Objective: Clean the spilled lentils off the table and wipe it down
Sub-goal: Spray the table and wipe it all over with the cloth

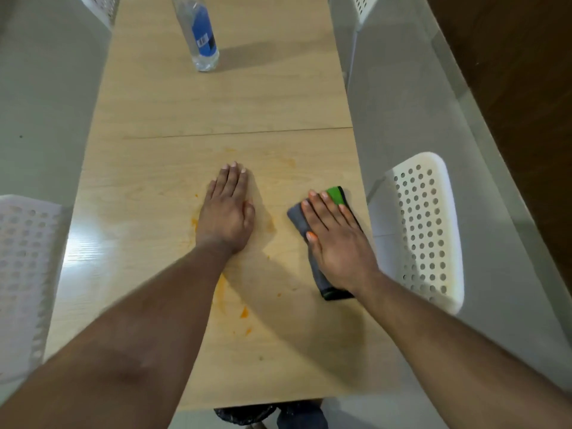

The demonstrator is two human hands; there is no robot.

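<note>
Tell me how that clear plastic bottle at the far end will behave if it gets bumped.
The bottle stands upright, tall on a narrow base, so it would probably tip easily. It looks nearly empty, so likely light. Being round, it may roll across the table once down.

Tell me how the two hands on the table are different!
The left hand lies flat on the bare wooden table, while the right hand presses on a grey cloth with a green patch. The left hand's fingers are close together; the right hand's fingers are spread wider. Orange smears sit around the left hand, but none show by the right hand. Both hands are palm-down with straight fingers.
</note>
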